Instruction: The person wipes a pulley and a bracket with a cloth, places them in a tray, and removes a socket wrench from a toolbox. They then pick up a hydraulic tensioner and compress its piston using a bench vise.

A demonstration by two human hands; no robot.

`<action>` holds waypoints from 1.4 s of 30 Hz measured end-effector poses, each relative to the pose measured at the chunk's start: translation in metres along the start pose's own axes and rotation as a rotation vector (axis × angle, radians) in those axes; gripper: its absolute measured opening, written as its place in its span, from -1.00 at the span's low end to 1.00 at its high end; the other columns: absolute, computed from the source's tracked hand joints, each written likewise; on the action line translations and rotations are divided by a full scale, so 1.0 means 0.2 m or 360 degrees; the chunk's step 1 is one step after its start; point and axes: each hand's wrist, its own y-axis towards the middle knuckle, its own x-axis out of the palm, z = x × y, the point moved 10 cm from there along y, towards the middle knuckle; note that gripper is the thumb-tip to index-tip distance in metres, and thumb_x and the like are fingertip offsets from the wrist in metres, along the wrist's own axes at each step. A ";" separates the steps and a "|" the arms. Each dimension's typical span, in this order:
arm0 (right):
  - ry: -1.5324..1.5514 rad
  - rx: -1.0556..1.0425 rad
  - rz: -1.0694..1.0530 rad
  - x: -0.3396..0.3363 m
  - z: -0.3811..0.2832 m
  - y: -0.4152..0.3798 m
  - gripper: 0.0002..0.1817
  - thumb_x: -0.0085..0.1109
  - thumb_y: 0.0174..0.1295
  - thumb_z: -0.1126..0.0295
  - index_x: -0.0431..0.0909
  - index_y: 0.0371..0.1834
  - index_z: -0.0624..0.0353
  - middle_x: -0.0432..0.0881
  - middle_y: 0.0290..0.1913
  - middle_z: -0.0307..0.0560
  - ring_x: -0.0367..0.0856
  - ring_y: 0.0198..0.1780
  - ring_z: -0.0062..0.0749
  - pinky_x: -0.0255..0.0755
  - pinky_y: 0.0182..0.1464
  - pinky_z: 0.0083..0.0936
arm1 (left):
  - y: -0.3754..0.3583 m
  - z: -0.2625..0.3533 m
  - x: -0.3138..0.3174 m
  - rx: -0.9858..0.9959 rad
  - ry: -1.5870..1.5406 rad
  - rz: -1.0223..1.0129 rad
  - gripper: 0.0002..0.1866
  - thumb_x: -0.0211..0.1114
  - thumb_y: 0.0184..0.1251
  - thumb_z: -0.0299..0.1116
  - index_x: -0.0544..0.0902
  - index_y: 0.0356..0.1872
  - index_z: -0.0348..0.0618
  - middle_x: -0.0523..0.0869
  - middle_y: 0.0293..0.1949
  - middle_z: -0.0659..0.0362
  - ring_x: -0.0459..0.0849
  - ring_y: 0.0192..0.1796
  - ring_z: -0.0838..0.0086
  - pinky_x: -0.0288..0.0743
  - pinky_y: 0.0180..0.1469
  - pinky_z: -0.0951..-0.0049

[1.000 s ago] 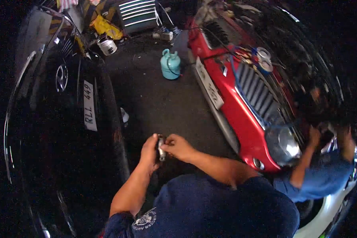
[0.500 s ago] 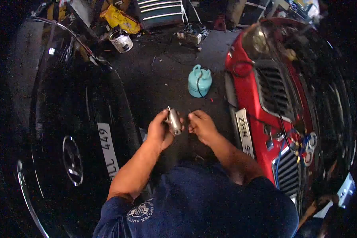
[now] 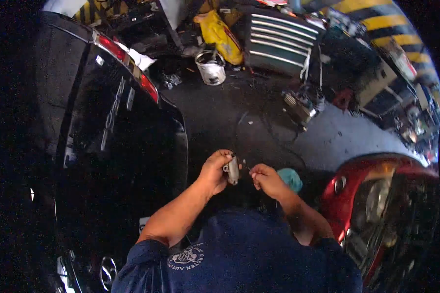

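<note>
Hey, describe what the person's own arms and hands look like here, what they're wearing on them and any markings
Both hands, the left hand and the right hand, are bare, with no gloves; no rings or watch can be made out. The forearms are uncovered up to short dark navy sleeves of a T-shirt. A round white printed emblem with lettering sits near the left shoulder; its words are too small to read fully.

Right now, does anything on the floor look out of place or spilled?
No spill shows. A white bucket and loose cables lie on the bare floor. The left hand holds a small metal part; the right hand is close beside it.
</note>
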 end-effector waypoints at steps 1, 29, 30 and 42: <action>-0.0077 -0.0061 0.0038 -0.01 -0.07 0.13 -0.82 0.09 0.29 0.31 0.47 -0.30 0.21 0.42 -0.60 -0.27 0.36 -0.62 -0.58 0.26 -0.57 -0.57 | 0.12 0.06 -0.04 0.0026 -0.0010 0.0059 -0.76 0.17 0.23 -0.29 0.45 -0.13 -0.12 0.60 -0.29 0.07 0.64 -0.23 0.22 0.55 -0.22 0.15; -0.0447 0.0210 -0.0445 -0.20 -1.39 3.76 -0.75 -0.10 0.35 0.40 0.42 0.01 0.25 0.46 -0.49 -0.15 0.45 -0.49 -0.48 0.34 -0.47 -0.54 | 2.60 2.26 -1.13 0.0356 -0.0663 0.0852 -0.57 0.18 0.21 -0.47 0.36 0.13 -0.10 0.56 -0.17 0.13 0.58 -0.19 0.29 0.52 -0.17 0.12; -0.0527 0.0243 -0.0438 -0.19 -1.46 3.87 -0.77 -0.10 0.34 0.42 0.42 0.00 0.25 0.47 -0.49 -0.14 0.45 -0.48 -0.47 0.33 -0.47 -0.55 | 2.62 2.36 -1.17 0.0391 -0.0688 0.0874 -0.57 0.18 0.21 -0.47 0.36 0.13 -0.10 0.56 -0.17 0.13 0.58 -0.19 0.29 0.52 -0.17 0.12; -0.0575 0.0480 -0.1146 0.94 -1.53 4.96 -0.86 -0.03 0.06 0.55 0.46 -0.30 0.22 0.48 -0.44 -0.13 0.47 -0.45 -0.43 0.44 -0.44 -0.49 | 2.63 3.13 -1.98 0.0562 -0.0818 0.1233 -0.59 0.24 0.22 -0.39 0.44 0.11 -0.15 0.58 -0.21 0.13 0.58 -0.21 0.33 0.52 -0.24 0.22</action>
